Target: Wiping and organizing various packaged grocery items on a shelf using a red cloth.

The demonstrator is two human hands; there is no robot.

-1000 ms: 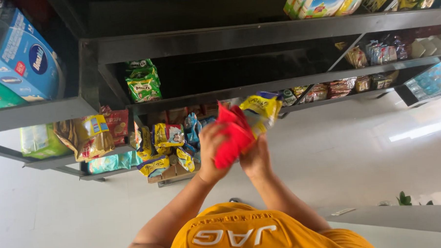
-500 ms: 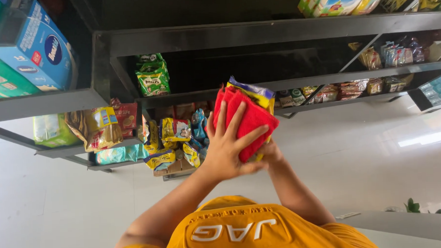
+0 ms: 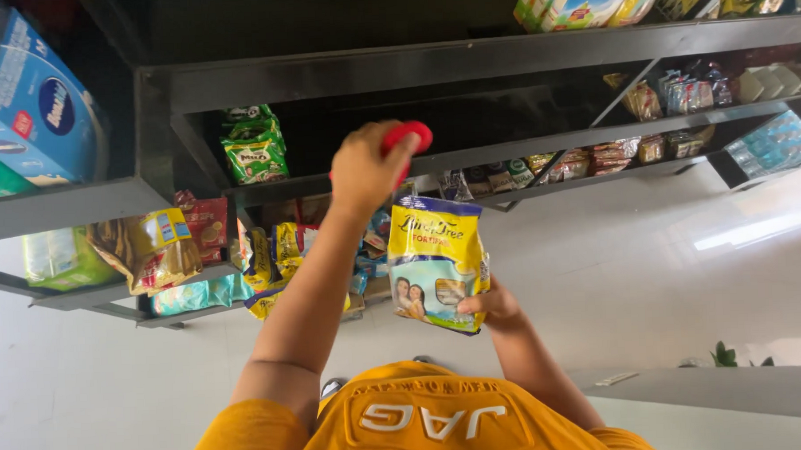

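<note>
Before black shelving (image 3: 342, 72) over pale floor (image 3: 615, 271), hands grip cloth and pouch.

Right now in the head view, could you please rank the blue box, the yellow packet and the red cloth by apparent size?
1. Blue box, cropped by the frame.
2. Yellow packet, though nearer the camera, so unsure.
3. Red cloth, mostly hidden in the left hand.

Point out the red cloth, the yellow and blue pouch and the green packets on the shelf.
red cloth (image 3: 408, 138), head view, bunched end beyond the fingers
yellow and blue pouch (image 3: 437, 259), head view, front face
green packets (image 3: 254, 148), head view, front packet
</note>
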